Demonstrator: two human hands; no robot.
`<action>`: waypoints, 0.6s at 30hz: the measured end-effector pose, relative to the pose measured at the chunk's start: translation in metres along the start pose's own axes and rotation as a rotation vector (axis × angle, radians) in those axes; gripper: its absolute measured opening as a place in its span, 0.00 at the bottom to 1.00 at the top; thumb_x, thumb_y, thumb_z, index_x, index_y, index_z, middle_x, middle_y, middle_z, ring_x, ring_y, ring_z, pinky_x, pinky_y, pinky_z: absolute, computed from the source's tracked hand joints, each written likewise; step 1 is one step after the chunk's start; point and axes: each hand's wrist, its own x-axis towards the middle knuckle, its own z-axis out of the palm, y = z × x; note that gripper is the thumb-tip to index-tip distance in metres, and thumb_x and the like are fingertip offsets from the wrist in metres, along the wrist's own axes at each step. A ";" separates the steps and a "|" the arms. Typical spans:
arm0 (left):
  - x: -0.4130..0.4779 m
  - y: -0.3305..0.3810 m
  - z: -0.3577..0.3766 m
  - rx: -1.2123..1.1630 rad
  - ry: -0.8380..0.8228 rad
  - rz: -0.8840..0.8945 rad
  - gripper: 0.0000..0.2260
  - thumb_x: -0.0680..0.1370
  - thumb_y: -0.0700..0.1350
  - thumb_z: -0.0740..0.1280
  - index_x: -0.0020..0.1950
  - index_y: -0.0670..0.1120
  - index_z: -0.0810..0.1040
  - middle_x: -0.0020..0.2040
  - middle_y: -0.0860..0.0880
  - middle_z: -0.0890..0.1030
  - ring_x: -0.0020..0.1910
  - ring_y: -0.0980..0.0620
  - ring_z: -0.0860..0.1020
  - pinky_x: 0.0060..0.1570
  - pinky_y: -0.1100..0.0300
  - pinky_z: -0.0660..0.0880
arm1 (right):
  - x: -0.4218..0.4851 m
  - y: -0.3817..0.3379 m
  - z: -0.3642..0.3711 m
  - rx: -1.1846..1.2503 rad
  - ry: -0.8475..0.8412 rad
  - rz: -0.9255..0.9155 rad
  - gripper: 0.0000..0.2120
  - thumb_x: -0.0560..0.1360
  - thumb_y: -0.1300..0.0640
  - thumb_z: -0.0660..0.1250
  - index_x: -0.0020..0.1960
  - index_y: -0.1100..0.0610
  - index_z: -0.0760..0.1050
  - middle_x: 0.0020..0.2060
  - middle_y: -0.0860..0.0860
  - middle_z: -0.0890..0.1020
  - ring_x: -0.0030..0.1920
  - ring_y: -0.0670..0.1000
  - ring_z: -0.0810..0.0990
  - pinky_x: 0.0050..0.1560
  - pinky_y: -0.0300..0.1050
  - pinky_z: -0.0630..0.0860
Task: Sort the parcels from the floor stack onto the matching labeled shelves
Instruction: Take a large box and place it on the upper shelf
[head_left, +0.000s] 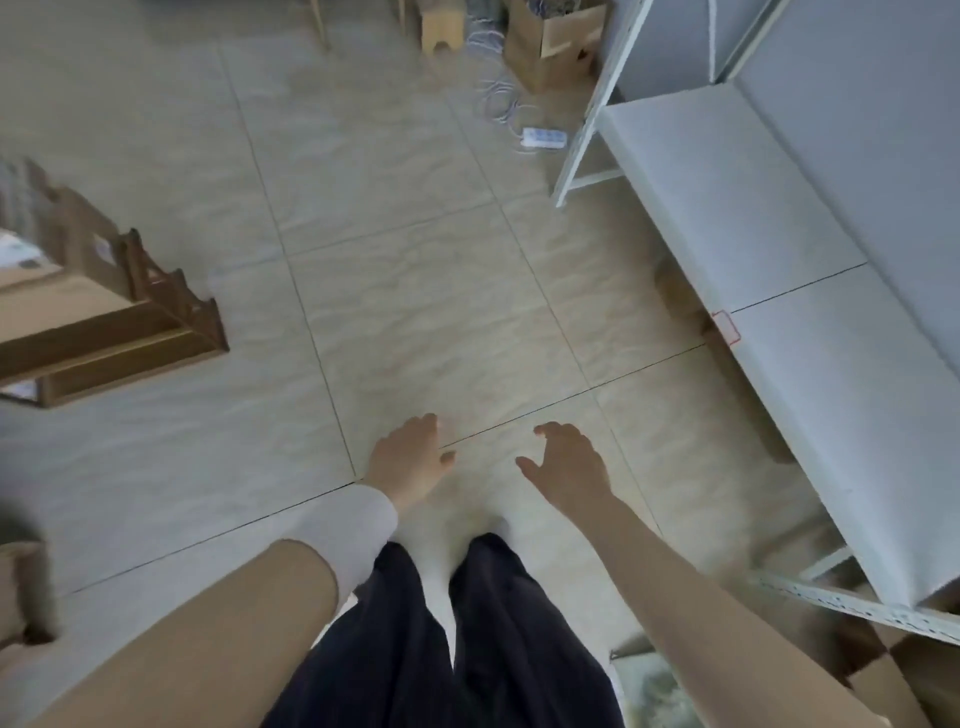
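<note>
Over bare floor (415, 312), left hand (410, 462) and right hand (569, 462) hang open, empty. Between parcels: boxes (98, 322) lie far left, shelf (779, 249) right. Next: fetch one.

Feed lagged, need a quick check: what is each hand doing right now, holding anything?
Left hand: open, empty, held out over the floor tiles.
Right hand: open, fingers spread, empty.
</note>
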 end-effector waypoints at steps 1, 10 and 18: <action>-0.011 -0.027 0.004 -0.085 -0.009 -0.059 0.21 0.79 0.50 0.61 0.71 0.46 0.64 0.69 0.47 0.70 0.66 0.47 0.70 0.63 0.54 0.68 | -0.003 -0.013 0.015 -0.004 -0.028 -0.012 0.24 0.78 0.48 0.61 0.71 0.54 0.62 0.66 0.52 0.69 0.67 0.53 0.67 0.64 0.45 0.65; -0.076 -0.186 0.018 -0.540 0.067 -0.456 0.21 0.78 0.49 0.63 0.70 0.47 0.67 0.68 0.49 0.72 0.66 0.50 0.71 0.64 0.57 0.68 | -0.018 -0.141 0.094 0.003 -0.163 -0.158 0.23 0.77 0.52 0.63 0.70 0.54 0.65 0.66 0.50 0.70 0.66 0.52 0.69 0.64 0.45 0.67; -0.061 -0.226 -0.034 -0.817 0.253 -0.534 0.20 0.78 0.49 0.63 0.69 0.46 0.67 0.69 0.48 0.71 0.67 0.49 0.70 0.64 0.57 0.68 | 0.010 -0.227 0.090 -0.021 -0.189 -0.314 0.23 0.76 0.50 0.64 0.69 0.54 0.66 0.65 0.50 0.71 0.65 0.50 0.70 0.61 0.42 0.67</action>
